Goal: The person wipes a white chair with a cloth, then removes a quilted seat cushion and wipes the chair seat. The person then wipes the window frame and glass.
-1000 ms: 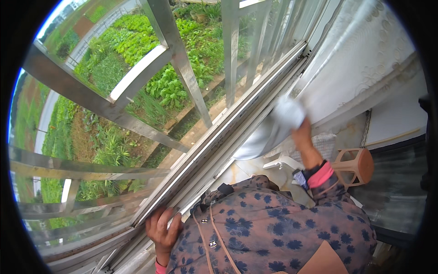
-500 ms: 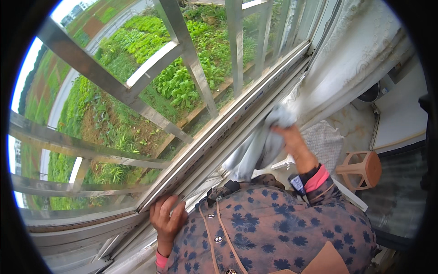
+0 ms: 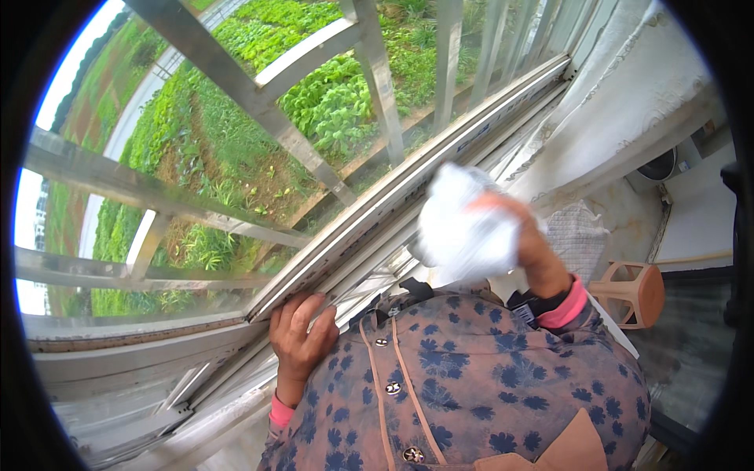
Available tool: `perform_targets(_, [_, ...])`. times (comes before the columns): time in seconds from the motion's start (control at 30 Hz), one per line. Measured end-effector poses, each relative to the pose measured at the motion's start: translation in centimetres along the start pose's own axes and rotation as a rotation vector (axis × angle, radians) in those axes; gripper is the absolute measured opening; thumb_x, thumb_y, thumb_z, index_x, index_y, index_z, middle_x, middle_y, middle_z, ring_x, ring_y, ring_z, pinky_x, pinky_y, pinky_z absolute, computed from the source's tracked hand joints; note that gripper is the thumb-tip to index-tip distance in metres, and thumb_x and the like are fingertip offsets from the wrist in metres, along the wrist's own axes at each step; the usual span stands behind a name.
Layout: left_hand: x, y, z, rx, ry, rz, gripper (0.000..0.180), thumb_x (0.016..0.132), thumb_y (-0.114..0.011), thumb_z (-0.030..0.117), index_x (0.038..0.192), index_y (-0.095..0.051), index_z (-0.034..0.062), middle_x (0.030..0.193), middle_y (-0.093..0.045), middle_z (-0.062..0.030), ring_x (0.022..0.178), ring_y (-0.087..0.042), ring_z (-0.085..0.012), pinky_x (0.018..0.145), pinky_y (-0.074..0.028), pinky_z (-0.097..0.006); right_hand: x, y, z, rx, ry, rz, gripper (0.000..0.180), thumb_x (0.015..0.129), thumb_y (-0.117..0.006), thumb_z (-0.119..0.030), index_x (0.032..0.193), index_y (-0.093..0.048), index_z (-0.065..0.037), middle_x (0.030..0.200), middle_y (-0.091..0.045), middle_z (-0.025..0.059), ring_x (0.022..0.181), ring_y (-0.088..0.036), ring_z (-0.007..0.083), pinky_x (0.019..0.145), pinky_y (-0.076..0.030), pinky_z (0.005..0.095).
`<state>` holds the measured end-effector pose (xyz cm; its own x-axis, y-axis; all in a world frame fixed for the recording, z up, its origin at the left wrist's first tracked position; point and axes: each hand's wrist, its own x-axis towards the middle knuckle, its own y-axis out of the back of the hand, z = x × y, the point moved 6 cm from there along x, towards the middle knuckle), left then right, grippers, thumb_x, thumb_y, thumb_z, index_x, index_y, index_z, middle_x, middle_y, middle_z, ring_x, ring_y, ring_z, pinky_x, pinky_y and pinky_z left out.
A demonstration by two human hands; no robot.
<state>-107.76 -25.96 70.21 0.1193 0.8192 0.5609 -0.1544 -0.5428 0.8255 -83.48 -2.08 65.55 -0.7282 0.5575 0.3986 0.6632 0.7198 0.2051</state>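
Note:
A white-grey cloth [image 3: 463, 224], smeared by motion, hangs in my right hand [image 3: 534, 243] beside the inner side of the window frame. The fingers of that hand are closed on it, though partly blurred. My left hand [image 3: 302, 334] lies at the lower part of the window frame [image 3: 373, 216], its fingers bent over the edge and gripping it. Dirty marks run along the frame. Whether the cloth touches the frame I cannot tell.
Metal bars [image 3: 298, 149] stand outside the glass, with green plants [image 3: 338, 102] beyond. A white curtain [image 3: 620, 118] hangs at the right. Behind my right arm are a brown plastic stool [image 3: 640, 294] and a pale quilted cloth [image 3: 577, 235].
My right hand has moved slightly right and down, and the cloth has swung up and spread out in front of it. My left hand keeps its hold on the frame.

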Motion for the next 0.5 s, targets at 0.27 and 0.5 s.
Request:
perform_targets(0.27, [-0.7, -0.1, -0.1, -0.023, 0.006, -0.006, 0.028, 0.070, -0.069, 0.009, 0.098, -0.064, 0.0128, 0.109, -0.063, -0.0063, 0.094, -0.064, -0.0276, 0.073, -0.048, -0.039, 2.8, 8.7, -2.3, -0.588, -0.154, 0.877, 0.041, 0.087, -0.067, -0.016, 0.123, -0.057, 0.000, 0.110, -0.065, 0.0125, 0.098, -0.063, 0.0227, 0.088, -0.049, 0.0345])
perform_targets(0.5, [-1.2, 0.0, -0.4, -0.023, 0.019, 0.004, 0.027, 0.069, -0.069, 0.009, 0.096, -0.064, 0.0127, 0.110, -0.063, -0.0050, 0.097, -0.063, -0.0263, 0.073, -0.048, -0.037, 0.8, -8.6, -3.1, -0.705, 0.494, -0.263, 0.036, 0.083, -0.066, -0.010, 0.118, -0.060, -0.002, 0.106, -0.065, 0.0155, 0.097, -0.063, 0.0301, 0.085, -0.050, 0.0373])
